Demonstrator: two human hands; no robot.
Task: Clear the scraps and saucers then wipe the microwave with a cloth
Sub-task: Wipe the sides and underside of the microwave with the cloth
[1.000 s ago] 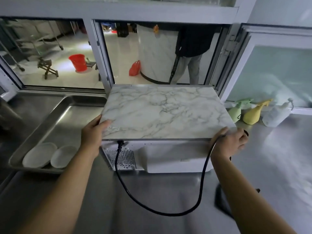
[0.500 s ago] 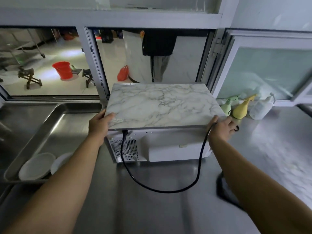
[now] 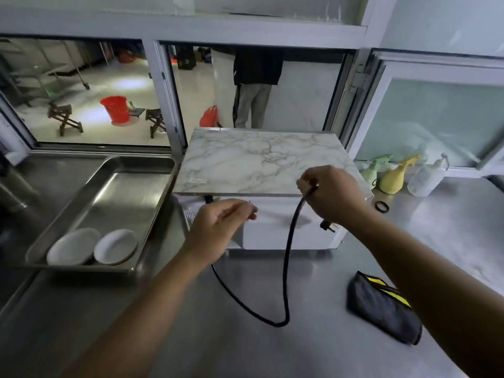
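Observation:
The white microwave (image 3: 286,227) with a marble-patterned top (image 3: 261,162) stands on the steel counter, its back toward me. My right hand (image 3: 330,195) pinches the black power cord (image 3: 286,268) above the microwave's rear right edge; the plug (image 3: 327,226) hangs below my wrist. My left hand (image 3: 221,227) hovers loosely curled in front of the microwave's back, holding nothing. Two white saucers (image 3: 92,246) lie in the steel tray (image 3: 131,170) on the left. A dark cloth (image 3: 381,309) with yellow stripes lies on the counter at the right.
Three spray bottles (image 3: 395,175) stand by the frosted window at the right, with a small black ring (image 3: 381,206) in front of them. Through the open hatch a person (image 3: 253,85) stands beyond, near a red bucket (image 3: 116,109) and stools.
Both hands let go of the microwave's top corners. My right hand has lifted the cord over the rear edge; my left hand has dropped in front of the microwave's back. The microwave sits farther back.

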